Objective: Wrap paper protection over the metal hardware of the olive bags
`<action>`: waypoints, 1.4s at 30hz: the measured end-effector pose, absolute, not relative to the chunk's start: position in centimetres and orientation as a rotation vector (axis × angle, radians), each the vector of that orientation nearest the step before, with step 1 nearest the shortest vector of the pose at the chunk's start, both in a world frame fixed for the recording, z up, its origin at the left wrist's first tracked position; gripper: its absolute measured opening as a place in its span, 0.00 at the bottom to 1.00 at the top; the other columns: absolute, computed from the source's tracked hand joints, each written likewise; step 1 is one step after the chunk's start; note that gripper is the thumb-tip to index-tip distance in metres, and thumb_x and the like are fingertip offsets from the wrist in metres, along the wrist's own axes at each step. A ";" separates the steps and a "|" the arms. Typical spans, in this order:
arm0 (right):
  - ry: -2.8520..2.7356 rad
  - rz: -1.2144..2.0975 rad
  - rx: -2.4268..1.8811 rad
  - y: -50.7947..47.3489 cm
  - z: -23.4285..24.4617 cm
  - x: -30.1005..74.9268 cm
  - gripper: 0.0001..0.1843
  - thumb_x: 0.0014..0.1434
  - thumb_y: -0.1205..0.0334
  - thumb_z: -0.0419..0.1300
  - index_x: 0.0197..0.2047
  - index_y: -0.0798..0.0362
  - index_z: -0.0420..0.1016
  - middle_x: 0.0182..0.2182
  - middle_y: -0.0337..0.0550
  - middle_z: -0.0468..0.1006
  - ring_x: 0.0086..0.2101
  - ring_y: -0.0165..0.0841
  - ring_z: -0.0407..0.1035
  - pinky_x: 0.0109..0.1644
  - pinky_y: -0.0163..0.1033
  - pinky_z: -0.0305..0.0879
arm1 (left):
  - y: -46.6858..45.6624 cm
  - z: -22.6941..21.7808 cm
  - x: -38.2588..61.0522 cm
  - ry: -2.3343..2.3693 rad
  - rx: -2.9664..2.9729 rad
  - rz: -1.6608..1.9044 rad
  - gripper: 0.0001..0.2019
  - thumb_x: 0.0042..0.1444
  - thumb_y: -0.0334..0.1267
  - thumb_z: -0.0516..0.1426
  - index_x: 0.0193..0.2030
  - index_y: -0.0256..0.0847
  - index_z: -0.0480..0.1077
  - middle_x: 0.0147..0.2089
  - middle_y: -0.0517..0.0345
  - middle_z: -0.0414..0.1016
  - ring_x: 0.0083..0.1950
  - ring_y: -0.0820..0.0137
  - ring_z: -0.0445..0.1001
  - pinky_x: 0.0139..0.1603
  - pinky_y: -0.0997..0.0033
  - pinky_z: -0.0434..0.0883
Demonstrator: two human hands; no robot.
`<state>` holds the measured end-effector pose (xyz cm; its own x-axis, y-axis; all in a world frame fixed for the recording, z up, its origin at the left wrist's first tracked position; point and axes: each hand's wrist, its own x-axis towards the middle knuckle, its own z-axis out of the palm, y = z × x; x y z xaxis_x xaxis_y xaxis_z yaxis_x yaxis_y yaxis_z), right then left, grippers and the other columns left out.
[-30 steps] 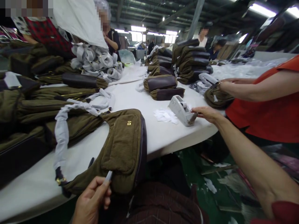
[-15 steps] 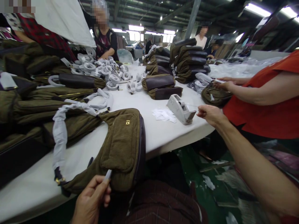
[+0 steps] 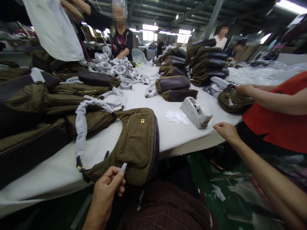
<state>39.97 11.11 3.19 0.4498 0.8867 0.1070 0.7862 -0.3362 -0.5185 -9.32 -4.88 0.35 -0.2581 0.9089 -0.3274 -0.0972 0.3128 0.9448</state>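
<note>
Left grip (image 3: 106,191): clenched on a white strip (image 3: 123,166), pinched between thumb and forefinger, with the tip of the strip sticking up. The strip tip sits right against the lower front face of the olive corduroy bag (image 3: 136,143), at or just short of contact; can't tell which.

The bag lies flat at the near edge of the tabletop (image 3: 172,137), directly above and ahead of the left grip, bottom end overhanging the edge toward the person's lap. It has a dark trim along its right side and a small gold logo (image 3: 142,120) on the front pocket. Its strap (image 3: 81,127) is wrapped in white paper, loops out to the left and ends in a gold clasp (image 3: 80,166) near the tabletop edge.

Right grip (image 3: 225,131): fingers curled in, thumb against forefinger, hanging off the tabletop edge, well apart from the bag. Can't tell if it pinches anything. The tape dispenser (image 3: 195,111) is just beside it on the tabletop, with white paper scraps (image 3: 177,116) left of the dispenser.

Further out:
- More olive bags are piled along the left.
- There are stacked bags (image 3: 206,62) mid-table.
- A heap of white-wrapped rolls (image 3: 115,67) lies at the far side.
- A co-worker in a red top has a hand (image 3: 243,89) on another olive bag (image 3: 232,102) at the right.
</note>
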 end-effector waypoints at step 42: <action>-1.187 1.870 -1.526 -1.0 4.2 5.7 0.24 0.42 0.47 0.72 0.23 0.55 0.66 0.19 0.35 0.69 0.20 0.24 0.63 0.19 0.28 0.60 | -6.4 -1.7 -8.5 1.300 1.010 1.204 0.08 0.59 0.40 0.57 0.32 0.39 0.67 0.24 0.65 0.69 0.22 0.78 0.69 0.22 0.81 0.67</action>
<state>5.72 -0.99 4.18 -0.2879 0.7791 -0.5568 0.1720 -0.5299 -0.8304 -8.47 -6.37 -1.70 -0.0953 0.9850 -0.1442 -0.0685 0.1380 0.9881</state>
